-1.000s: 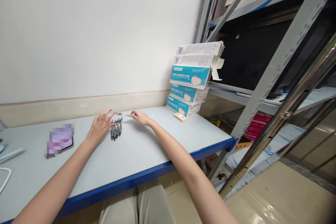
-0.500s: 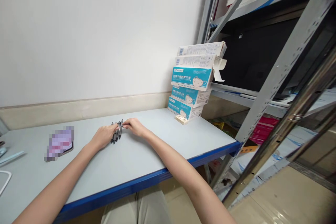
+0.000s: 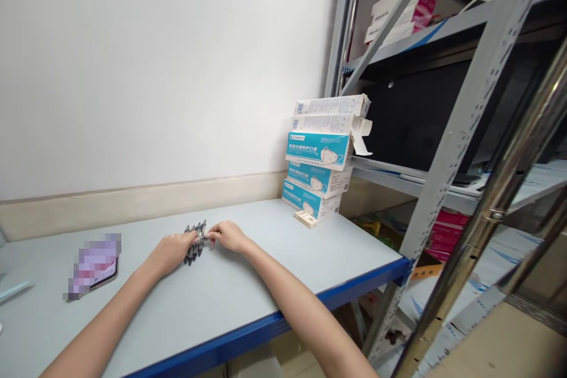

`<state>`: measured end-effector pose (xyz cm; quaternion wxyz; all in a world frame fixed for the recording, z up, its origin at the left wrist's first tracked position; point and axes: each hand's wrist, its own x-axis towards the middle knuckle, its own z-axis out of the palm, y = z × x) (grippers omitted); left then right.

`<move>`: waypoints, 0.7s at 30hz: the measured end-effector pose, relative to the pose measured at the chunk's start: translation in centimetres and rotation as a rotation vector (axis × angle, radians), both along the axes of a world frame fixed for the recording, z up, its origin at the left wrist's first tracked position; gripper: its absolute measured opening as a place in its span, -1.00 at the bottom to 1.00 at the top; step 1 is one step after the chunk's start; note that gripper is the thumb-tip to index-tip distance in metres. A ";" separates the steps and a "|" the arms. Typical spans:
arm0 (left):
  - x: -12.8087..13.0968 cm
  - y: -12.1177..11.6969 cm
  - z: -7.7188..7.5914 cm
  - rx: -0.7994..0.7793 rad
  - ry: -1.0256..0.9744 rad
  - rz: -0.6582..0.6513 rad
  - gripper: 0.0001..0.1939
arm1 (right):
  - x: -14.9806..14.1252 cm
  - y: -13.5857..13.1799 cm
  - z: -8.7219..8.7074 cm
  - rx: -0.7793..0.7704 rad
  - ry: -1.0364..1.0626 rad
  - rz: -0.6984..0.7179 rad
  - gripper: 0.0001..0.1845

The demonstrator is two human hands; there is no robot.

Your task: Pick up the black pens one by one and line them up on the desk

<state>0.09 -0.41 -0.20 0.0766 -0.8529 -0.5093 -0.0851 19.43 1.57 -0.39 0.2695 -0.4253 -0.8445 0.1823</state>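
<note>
Several dark pens [image 3: 194,251] lie side by side on the grey-white tabletop [image 3: 248,283], pointing away from me. My left hand [image 3: 172,253] comes in from the left, its fingers closed on the left side of the pens. From the right, my right hand [image 3: 230,236] reaches the rightmost pen with thumb and fingers pinched together. A small pale bit shows between those fingertips and the pens, too small to make out.
A phone [image 3: 95,269] with a blurred-out purple screen lies to the left. Stacked mask boxes [image 3: 316,150] stand at the back right, a small cream-coloured box [image 3: 305,220] before them. A metal shelf rack [image 3: 447,153] rises beyond the table's blue edge [image 3: 336,295].
The view has tilted up and turned slightly, so the table sits lower in it. Both hands remain at the pens, with only slight movement of the fingers.
</note>
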 end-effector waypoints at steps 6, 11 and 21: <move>0.2 0.2 0.1 -0.016 -0.104 0.014 -0.60 | 0.2 -0.4 0.4 0.241 0.186 0.056 -0.89; -0.4 0.5 0.1 -0.024 -0.102 0.021 -0.61 | -0.1 -1.1 0.5 0.165 0.145 -0.020 -0.73; -0.3 0.3 -0.3 0.015 0.050 -0.006 -0.64 | 0.1 -0.1 -0.2 -0.122 0.169 0.048 -0.69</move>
